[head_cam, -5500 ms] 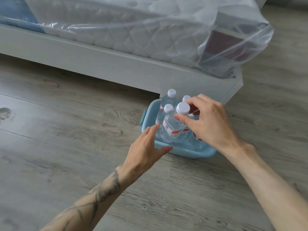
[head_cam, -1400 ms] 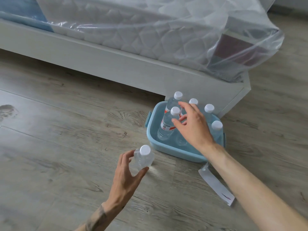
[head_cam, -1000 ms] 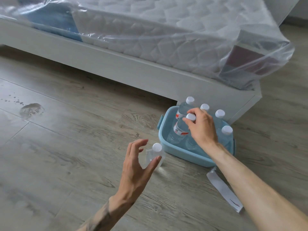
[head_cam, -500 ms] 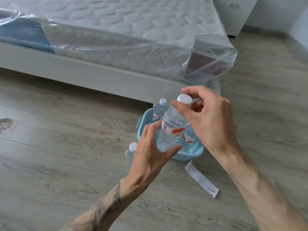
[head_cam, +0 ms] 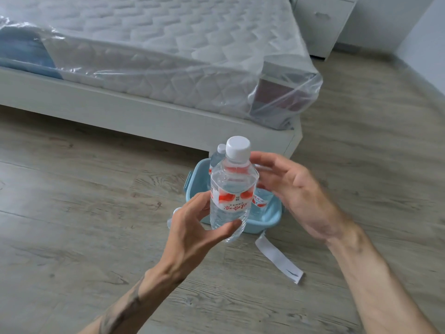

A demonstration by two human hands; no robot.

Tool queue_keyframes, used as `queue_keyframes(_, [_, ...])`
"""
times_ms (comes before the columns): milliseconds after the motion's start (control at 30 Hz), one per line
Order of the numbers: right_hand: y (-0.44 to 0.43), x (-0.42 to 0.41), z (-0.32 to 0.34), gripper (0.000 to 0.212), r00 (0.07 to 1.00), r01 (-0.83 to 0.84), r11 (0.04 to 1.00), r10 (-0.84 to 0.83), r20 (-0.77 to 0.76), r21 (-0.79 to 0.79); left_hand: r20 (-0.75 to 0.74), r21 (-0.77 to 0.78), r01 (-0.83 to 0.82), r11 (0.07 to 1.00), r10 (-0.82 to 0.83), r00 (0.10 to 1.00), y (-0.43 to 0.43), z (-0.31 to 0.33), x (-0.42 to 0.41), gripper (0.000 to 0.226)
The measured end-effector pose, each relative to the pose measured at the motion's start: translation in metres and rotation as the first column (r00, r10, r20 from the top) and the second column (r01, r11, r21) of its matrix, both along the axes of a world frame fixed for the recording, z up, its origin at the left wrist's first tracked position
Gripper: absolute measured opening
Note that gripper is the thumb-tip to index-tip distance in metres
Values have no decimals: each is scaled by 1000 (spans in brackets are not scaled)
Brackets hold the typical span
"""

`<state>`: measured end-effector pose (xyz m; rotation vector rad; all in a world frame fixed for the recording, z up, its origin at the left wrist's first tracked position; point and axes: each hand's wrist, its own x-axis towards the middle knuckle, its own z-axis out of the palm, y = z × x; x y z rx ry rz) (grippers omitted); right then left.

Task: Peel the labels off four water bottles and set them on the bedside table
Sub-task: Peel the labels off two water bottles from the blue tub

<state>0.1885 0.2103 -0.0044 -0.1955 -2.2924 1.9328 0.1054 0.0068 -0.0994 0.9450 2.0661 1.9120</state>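
A clear water bottle [head_cam: 231,189] with a white cap and a red-and-white label is held upright in front of me by my left hand [head_cam: 192,232], which grips its lower part. My right hand [head_cam: 293,191] hovers just right of the bottle, fingers spread, not gripping it. Behind the bottle a light blue tub [head_cam: 265,220] on the floor holds more labelled bottles [head_cam: 218,156], mostly hidden. A peeled white label strip [head_cam: 279,259] lies on the floor by the tub. The cap of a label-free bottle [head_cam: 177,209] peeks out behind my left hand.
A bed [head_cam: 149,112] with a plastic-wrapped mattress runs across the back, its corner just behind the tub. A white bedside cabinet [head_cam: 322,25] stands at the far right by the wall. Grey wood floor [head_cam: 72,213] surrounds the tub.
My right hand has let go of the bottle's cap and opened beside it. My left hand now holds the bottle alone, raised higher and closer to me.
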Motion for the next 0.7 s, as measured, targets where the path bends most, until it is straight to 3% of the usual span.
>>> queue_keyframes(133, [-2,2,-6,37,995,-100,991,99,-16,-91,47,4,57,998,-57,997,-2,2,-4,49])
queue_keyframes(400, [-2,1,-7,23,997,79,996,-80,-22,-49,90,-10,116,993,-115,989,-3,-2,-7,52])
queue_keyframes(600, [-1,-1,-13,5,975,217,975,-214,-62,44,30,-59,63,996,-61,998,1,-2,-6,53])
queue_keyframes(700, [2,5,-13,17,973,225,969,-219,-75,101,47,-72,27,997,-24,999,2,-5,-5,49])
